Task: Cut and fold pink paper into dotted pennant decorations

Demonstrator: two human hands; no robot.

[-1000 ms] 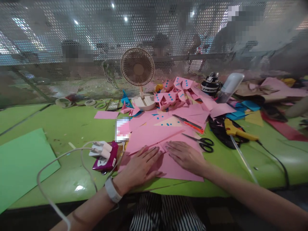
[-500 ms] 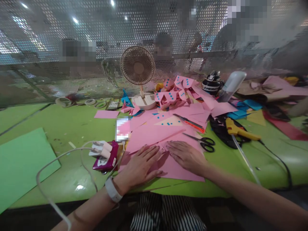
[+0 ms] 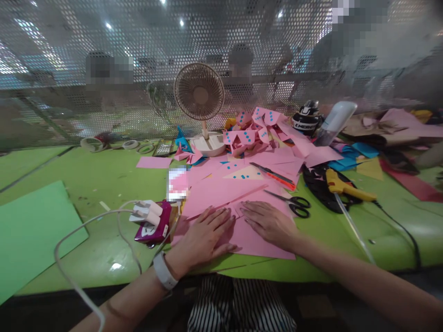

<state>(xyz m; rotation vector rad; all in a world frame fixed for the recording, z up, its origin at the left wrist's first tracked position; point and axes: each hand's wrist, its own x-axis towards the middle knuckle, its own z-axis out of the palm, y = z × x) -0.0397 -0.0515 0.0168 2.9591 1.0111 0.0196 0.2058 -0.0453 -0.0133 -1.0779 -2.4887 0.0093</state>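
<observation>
Both of my hands lie palm down on a pink sheet of paper [image 3: 256, 244] at the front of the green table [image 3: 110, 184]. My left hand [image 3: 209, 233] rests flat with its fingers stretched out and the thumb to the side. Facing it from the right, my right hand [image 3: 268, 221] is flat too, its fingertips a little apart from the left ones. Beyond the fingers more pink paper [image 3: 214, 196] lies on the table. Black-handled scissors [image 3: 299, 206] sit just right of my right hand, and an orange and black cutter knife [image 3: 273, 176] lies farther back.
A purple power strip [image 3: 161, 226] with white plugs and a cable stands left of my hands, near a phone [image 3: 177, 184]. Behind are a fan [image 3: 200, 92] and folded pink pieces [image 3: 242, 138]. A yellow glue gun [image 3: 346, 186] lies right; green paper [image 3: 34, 240] lies left.
My hands stay flat on the pink paper; the gap between their fingertips looks slightly wider. The whole view has shifted very slightly.
</observation>
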